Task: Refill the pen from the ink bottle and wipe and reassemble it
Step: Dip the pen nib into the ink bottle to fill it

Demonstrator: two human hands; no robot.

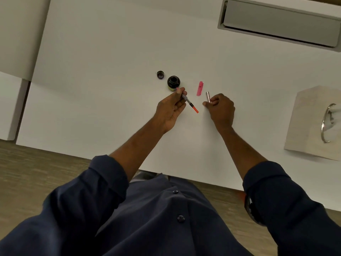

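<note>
An open dark ink bottle (173, 82) stands on the white table (110, 71), its cap (160, 74) lying just to its left. My left hand (170, 109) holds the pen's front section with its clear converter and orange end (191, 104), nib end pointing at the bottle. A pink pen cap (200, 88) lies on the table between my hands. My right hand (220, 109) is closed on the pink barrel (208, 97), whose open end sticks out above my fingers.
A beige tissue box (311, 124) with a metal-rimmed opening sits at the right edge of the table. A grey recessed tray (280, 23) lies at the back right. The table's near edge runs just in front of my body.
</note>
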